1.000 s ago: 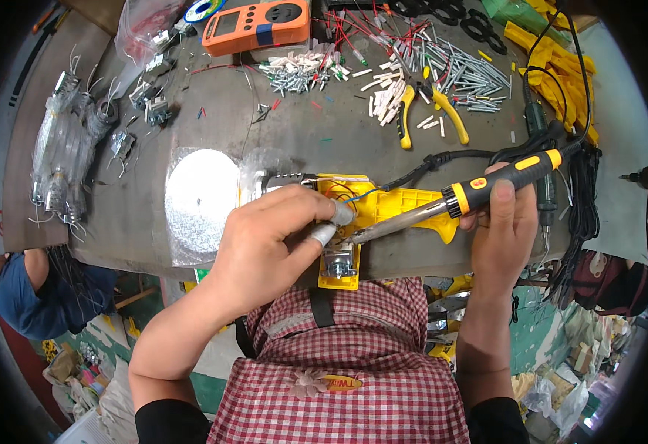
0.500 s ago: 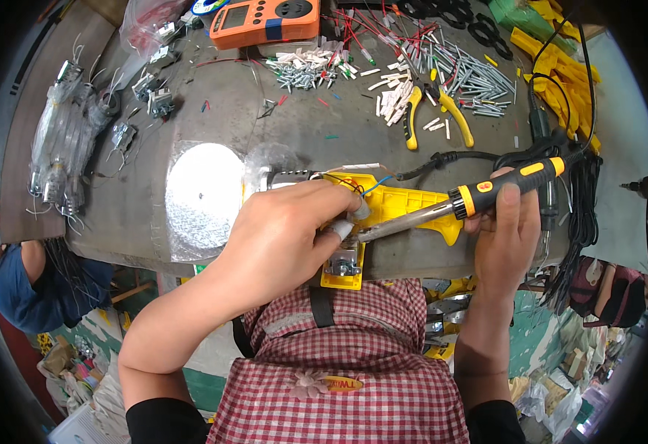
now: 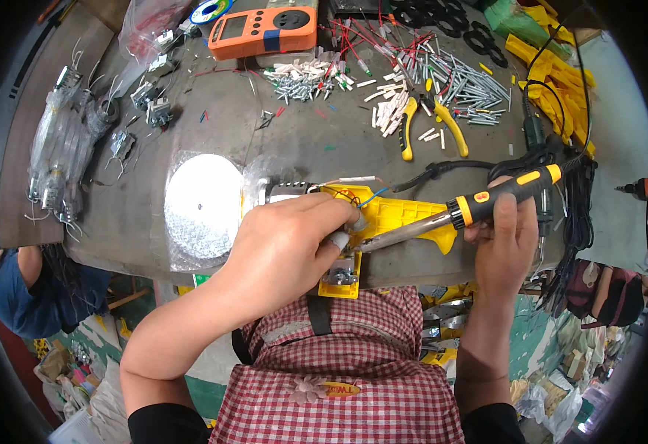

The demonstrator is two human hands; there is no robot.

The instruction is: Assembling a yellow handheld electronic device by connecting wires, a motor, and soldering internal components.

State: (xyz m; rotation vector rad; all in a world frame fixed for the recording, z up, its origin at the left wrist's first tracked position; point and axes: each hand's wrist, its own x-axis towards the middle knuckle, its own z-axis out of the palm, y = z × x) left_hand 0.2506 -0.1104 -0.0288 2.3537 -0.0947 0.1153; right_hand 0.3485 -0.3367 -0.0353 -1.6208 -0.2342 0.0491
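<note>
My right hand [image 3: 503,248] grips a soldering iron [image 3: 509,194] by its black and yellow handle. The iron's metal shaft slants left and down, and its tip is at a yellow plastic housing [image 3: 407,214], beside my left fingertips. My left hand [image 3: 283,240] is closed in a pinch over the housing, with white wraps on the thumb and a finger; what it pinches is hidden. Thin wires, one of them a blue wire [image 3: 372,197], come out of the housing near those fingers. At its near end sits a small metal part [image 3: 340,271].
A shiny round disc [image 3: 202,207] in clear plastic lies left of my left hand. Beyond are yellow-handled pliers [image 3: 453,129], a pile of screws [image 3: 472,92] and an orange meter [image 3: 263,33]. Bundled black cables [image 3: 577,214] hang at the right. Other people sit at both sides.
The view has shifted slightly. Both hands keep nearly the same pose, with the soldering iron's tip still by the left fingertips.
</note>
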